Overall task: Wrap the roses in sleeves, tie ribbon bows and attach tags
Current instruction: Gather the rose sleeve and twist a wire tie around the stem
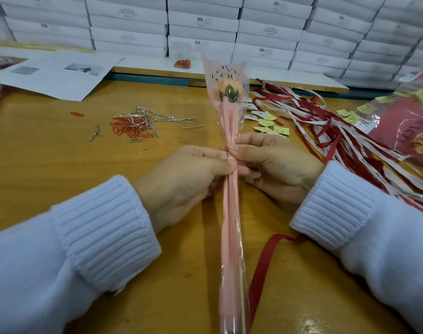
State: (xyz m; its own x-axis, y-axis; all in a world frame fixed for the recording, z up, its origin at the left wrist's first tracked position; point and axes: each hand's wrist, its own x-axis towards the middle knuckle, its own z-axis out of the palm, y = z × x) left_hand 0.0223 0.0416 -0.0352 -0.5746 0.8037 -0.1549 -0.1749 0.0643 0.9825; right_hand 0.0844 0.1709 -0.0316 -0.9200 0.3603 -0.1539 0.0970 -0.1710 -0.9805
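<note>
Both hands grip sleeve | left hand, right hand fingers pinch sleeved rose mid-stem, upright between them

Down the middle of the frame we see the sleeve, pale pink along its length, with clear film at the edges and dark lettering near its top. Inside it the rose is peach-orange with dark green sepals. The table is honey-yellow wood grain. Our cuffs are white and ribbed. At lower centre a ribbon is dark red. At right the ribbons lie red and white, the white ones printed. Beside them the tags are pale yellow. Left of centre the paper clips are orange-red and the twist ties silver. Along the top the boxes are white with small dark print.
</note>
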